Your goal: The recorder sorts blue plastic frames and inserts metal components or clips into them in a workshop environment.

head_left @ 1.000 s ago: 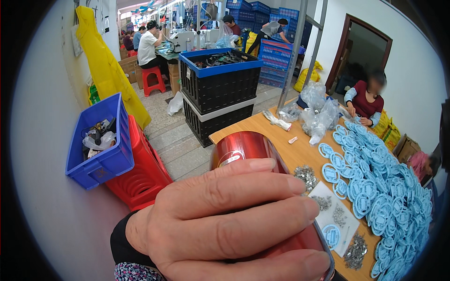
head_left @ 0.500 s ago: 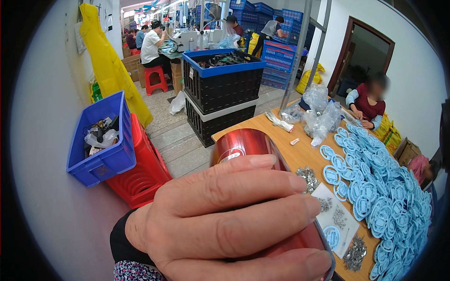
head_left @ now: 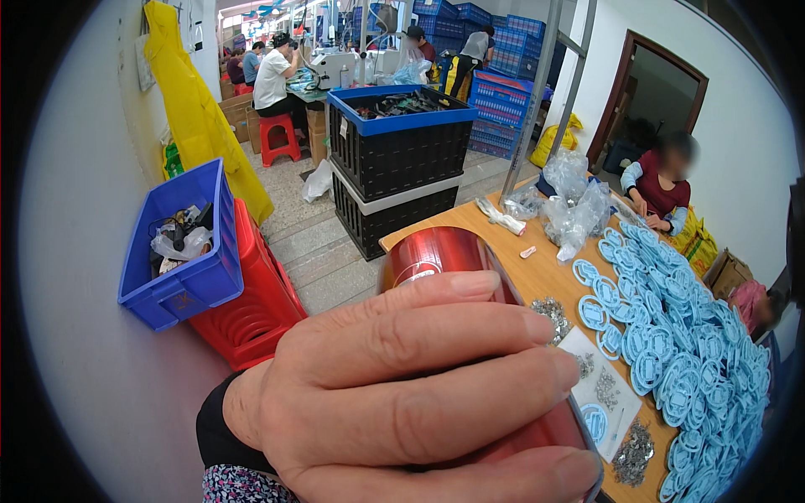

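Observation:
My left hand (head_left: 402, 394) comes in from the lower left, very near the camera, in a black cuff and a flowered sleeve. Its fingers lie close together, curved over a glossy red object (head_left: 444, 246) with a rounded end and a greyish rim. The hand covers most of this object, so its kind cannot be made out. My thumb is hidden. My right hand does not show. Just beyond the fingertips lies a white board (head_left: 625, 398) with small metal parts and a light-blue oval plastic piece (head_left: 594, 422) on it.
Light-blue oval pieces (head_left: 679, 352) heap across the wooden table (head_left: 537, 281), beside metal-part piles (head_left: 635, 453) and clear bags (head_left: 579, 205). A co-worker (head_left: 662, 189) sits at its far side. Black crates (head_left: 398, 159) stand ahead; a blue bin (head_left: 180, 251) rests on red stools (head_left: 256, 293) at left.
My left hand and the red object stay almost still, with only a slight shift. In the background, a person by the blue crates has moved a little to the left.

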